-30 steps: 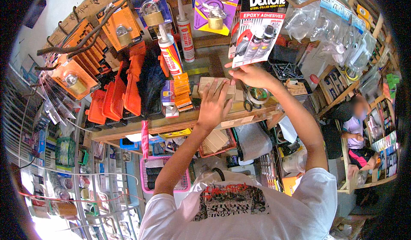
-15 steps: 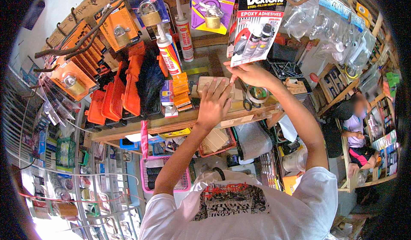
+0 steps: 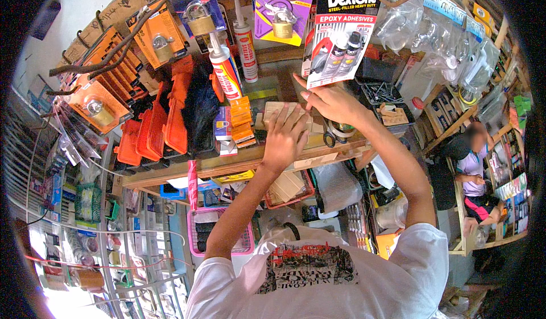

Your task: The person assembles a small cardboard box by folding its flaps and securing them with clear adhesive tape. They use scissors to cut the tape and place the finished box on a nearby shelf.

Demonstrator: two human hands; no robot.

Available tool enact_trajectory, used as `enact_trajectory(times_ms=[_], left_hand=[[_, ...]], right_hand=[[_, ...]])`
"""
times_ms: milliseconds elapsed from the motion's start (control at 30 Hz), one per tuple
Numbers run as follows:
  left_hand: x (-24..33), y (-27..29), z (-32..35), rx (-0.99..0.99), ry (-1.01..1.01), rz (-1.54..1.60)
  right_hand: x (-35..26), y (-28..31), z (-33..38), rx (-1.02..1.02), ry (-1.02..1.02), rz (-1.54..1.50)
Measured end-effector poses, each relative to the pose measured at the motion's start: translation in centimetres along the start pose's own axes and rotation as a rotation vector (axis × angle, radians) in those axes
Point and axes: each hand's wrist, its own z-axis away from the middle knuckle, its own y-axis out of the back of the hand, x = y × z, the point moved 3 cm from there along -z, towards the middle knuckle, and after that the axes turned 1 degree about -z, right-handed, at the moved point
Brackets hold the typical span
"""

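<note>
My left hand lies flat with fingers spread over a light brown wooden piece on the counter. My right hand reaches in with its index finger stretched out toward the left, just above that piece. Nothing shows in its fingers; its palm side is hidden. Close above it hangs a carded pack of epoxy adhesive, overlapping the hand in view. Black-handled scissors lie between the hands near the counter's front edge. Partly behind my right wrist is a roll of tape.
Left of my hands stand small orange boxes, sealant tubes and orange cases. Carded padlocks hang overhead. A tray of screws sits on the right. A person sits at far right. Below is a pink basket.
My right hand has shifted slightly down and closer to my left hand, covering more of the tape roll. The left hand stays nearly still on the wooden piece.
</note>
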Motion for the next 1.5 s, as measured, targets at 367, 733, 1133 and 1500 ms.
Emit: enact_trajectory(times_ms=[367, 733, 1133, 1500], left_hand=[[0.0, 0.0, 0.2, 0.017, -0.02, 0.0], [1.2, 0.3, -1.2, -0.067, 0.039, -0.081], [-1.3, 0.8, -3.1, -0.19, -0.166, -0.184], [4.8, 6.4, -0.6, 0.2, 0.061, 0.306]], right_hand=[[1.5, 1.7, 1.7, 0.225, 0.059, 0.137], [0.5, 2.2, 4.9, 0.146, -0.049, 0.022], [1.7, 3.1, 9.2, 0.283, -0.069, -0.161], [-0.8, -5.8, 16.5, 0.554, -0.274, -0.969]])
